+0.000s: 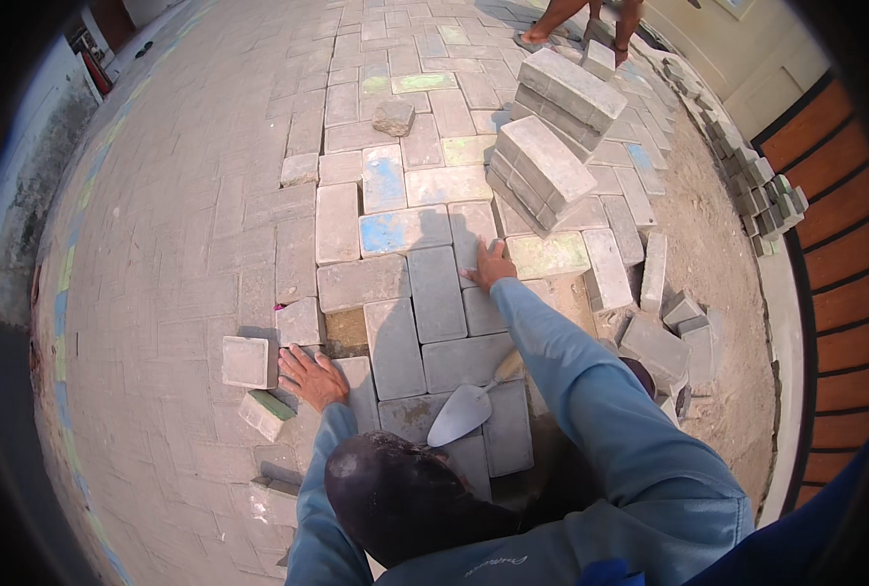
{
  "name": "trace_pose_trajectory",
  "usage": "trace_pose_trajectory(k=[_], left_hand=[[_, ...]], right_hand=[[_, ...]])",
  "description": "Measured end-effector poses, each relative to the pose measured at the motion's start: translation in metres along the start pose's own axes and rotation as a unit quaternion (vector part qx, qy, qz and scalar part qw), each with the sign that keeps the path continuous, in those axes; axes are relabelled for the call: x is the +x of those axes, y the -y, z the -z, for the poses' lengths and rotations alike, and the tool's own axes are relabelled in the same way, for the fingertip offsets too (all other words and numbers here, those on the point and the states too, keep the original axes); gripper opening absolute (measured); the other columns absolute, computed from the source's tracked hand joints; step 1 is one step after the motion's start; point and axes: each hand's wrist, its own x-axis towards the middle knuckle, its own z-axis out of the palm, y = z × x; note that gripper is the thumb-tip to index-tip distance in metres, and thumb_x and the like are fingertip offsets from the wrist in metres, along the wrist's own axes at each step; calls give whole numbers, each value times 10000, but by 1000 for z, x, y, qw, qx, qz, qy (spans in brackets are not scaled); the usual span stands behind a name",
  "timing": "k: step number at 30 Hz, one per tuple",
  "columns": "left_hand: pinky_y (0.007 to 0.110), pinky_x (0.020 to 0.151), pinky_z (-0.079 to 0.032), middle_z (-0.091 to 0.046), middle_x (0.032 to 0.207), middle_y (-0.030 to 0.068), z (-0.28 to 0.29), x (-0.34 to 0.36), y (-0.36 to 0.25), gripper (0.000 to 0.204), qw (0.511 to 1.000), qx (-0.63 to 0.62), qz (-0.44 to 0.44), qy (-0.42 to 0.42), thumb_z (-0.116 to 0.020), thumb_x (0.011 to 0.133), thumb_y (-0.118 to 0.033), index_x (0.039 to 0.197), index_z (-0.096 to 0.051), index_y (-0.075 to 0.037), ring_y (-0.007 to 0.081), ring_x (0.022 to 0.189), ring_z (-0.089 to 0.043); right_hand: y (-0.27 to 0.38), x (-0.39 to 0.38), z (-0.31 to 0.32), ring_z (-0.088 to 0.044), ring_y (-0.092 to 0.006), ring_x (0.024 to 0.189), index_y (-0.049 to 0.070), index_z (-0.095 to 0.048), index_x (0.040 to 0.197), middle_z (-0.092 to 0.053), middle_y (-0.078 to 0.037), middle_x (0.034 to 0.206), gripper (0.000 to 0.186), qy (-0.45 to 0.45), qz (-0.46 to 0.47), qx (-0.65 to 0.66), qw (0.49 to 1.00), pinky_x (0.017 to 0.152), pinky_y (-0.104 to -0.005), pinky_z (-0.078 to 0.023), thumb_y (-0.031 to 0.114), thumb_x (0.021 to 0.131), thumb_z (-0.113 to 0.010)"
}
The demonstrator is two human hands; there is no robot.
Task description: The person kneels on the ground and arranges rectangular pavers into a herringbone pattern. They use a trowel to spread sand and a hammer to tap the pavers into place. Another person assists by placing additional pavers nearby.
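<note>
My left hand (315,379) lies flat with its fingers spread, pressing on the paving beside a gap showing bare sand (348,335). A loose grey block (249,362) sits just left of its fingertips, with a green-edged half block (266,414) below it. Farther out, my right hand (491,264) rests with fingers apart on a grey paver (470,228), next to a yellow-stained paver (549,255). Neither hand grips anything. Between my arms a trowel (462,414) lies on the laid pavers, blade toward my knee.
Two stacks of pavers (540,174) (573,93) stand beyond my right hand. Broken pieces (655,350) lie right of my arm. A stone chunk (393,118) sits ahead. Another person's legs (557,20) show at the top right. More blocks (768,203) line the wooden gate (838,293).
</note>
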Motion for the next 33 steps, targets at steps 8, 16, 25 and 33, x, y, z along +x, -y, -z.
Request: trace_pose_trajectory(k=[8,16,25,33], left_hand=[[573,1237,-178,-325,1662,183,-14,-23,37,588,993,-38,-101,-47,-358,1096,-381,1587,-371,-58,387,1549,-251],[575,1158,-352,-465,1550,226,-44,-67,68,550,987,-16,-153,-44,-424,1072,-345,1534,-448,-46,429,1456,-412],[552,1142,-383,-509,1497,254,1,-34,37,550,973,-128,-159,109,-463,1058,-329,1511,-467,-19,431,1416,-457],[528,1137,-396,-526,1479,261,8,-87,-7,560,962,-164,-159,149,-487,1048,-329,1498,-475,3,423,1393,-484]], right_hand=[[-137,-161,71,-572,-408,1184,52,-651,1287,-598,-231,1208,396,-200,175,99,959,988,-500,-475,259,950,-671],[-472,-424,7,-615,-465,1095,6,-605,1224,-579,-264,1220,413,-198,-294,34,935,939,-520,-518,110,842,-721],[-331,-308,117,-576,-394,1210,64,-625,1302,-610,-187,1247,394,-291,53,32,955,1026,-486,-456,117,911,-631],[-105,-206,-31,-553,-287,1325,189,-674,1254,-625,-79,1293,292,-121,374,-87,915,1161,-570,-336,202,986,-557]])
